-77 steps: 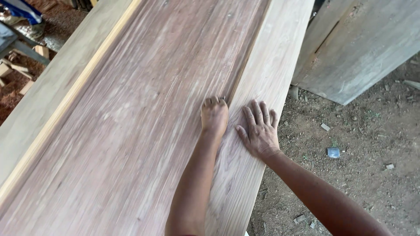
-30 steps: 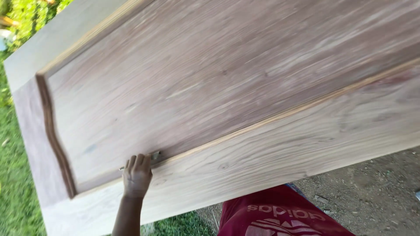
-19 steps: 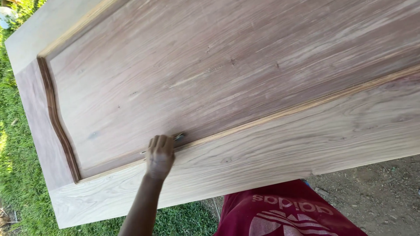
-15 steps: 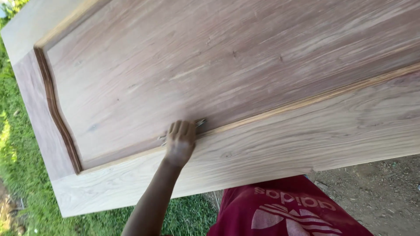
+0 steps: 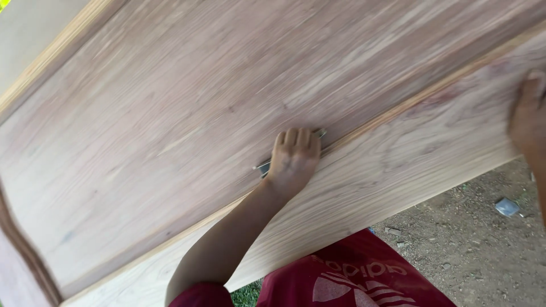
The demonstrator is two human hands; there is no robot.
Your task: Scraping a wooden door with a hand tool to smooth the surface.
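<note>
the thin metal tool (image 5: 264, 166) sits under the left hand (image 5: 293, 159), fist closed on it, at the wooden door panel (image 5: 170, 113)'s moulded edge, further right than before. right hand (image 5: 529, 119) now rests flat on the pale frame (image 5: 409, 165).

On my feed, the near right corner shows bare brown dirt ground (image 5: 472, 227), dry and scattered with grit. A small grey scrap (image 5: 505, 206) lies on it towards the right edge, and a few pale chips (image 5: 392, 231) sit further left, with a tiny blue speck just beside them. Along the near edge I see a red garment (image 5: 352, 281) with a white printed pattern, and a dark tuft of green grass (image 5: 245, 295) shows just left of it.
</note>
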